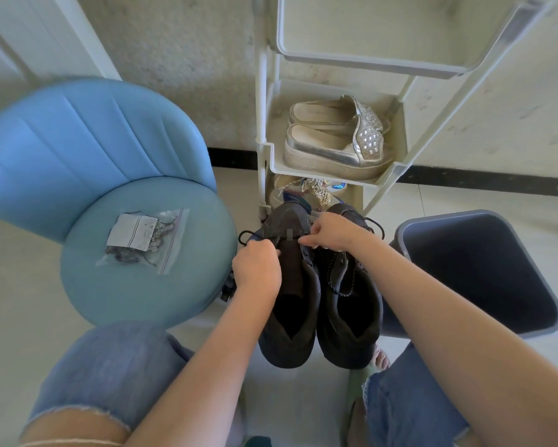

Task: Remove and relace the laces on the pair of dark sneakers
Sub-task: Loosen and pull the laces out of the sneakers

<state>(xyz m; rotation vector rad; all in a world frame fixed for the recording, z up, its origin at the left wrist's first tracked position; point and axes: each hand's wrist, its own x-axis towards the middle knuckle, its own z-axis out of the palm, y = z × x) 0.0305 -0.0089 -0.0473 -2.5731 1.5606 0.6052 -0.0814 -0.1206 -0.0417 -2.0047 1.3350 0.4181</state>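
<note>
Two dark sneakers (351, 321) stand side by side on the floor, toes pointing far. Over the left one's far end, the left hand (256, 266) curls round its black lace (243, 237) and the right hand (334, 232) pinches it.

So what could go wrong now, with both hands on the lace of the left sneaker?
The lace loops loose beside the left hand; it may knot or slip the grip.
The right hand works close to the right sneaker, whose own cord could get caught.
The open bin stands close by; a freed lace might drop in.
</note>
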